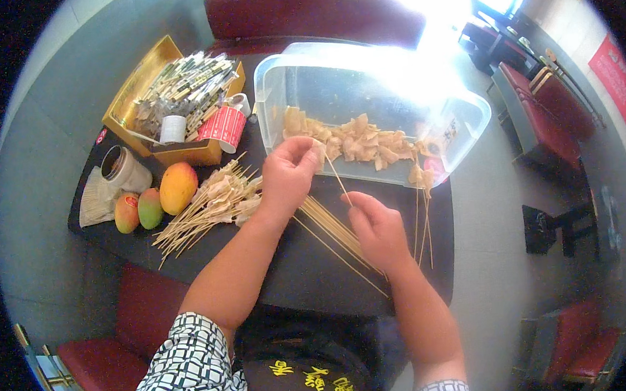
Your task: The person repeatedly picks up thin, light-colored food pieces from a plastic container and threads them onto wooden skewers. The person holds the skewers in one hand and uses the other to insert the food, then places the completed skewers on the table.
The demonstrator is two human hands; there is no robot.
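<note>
My left hand (pixel 291 167) pinches a thin pale food piece (pixel 319 151) by the near edge of a clear plastic tub (pixel 267 99). From that piece a wooden skewer (pixel 337 177) slants down to my right hand (pixel 378 228), which grips its lower part. Loose pale food pieces (pixel 366 141) lie in a heap inside the tub. Several bare skewers (pixel 330 228) rest on the dark table between and under my hands. Left of my left hand is a pile of skewers bearing similar pieces (pixel 214 201). A few loaded skewers (pixel 422 181) lean at the tub's right front corner.
On the table's left stand a gold box (pixel 181 154) of wrapped chopsticks, label rolls (pixel 223 127), an open jar (pixel 129 172), a bag of toothpicks (pixel 97 200) and three mangoes (pixel 178 188). A red bench (pixel 312 12) is beyond the table (pixel 302 282); a red seat (pixel 137 308) is at near left.
</note>
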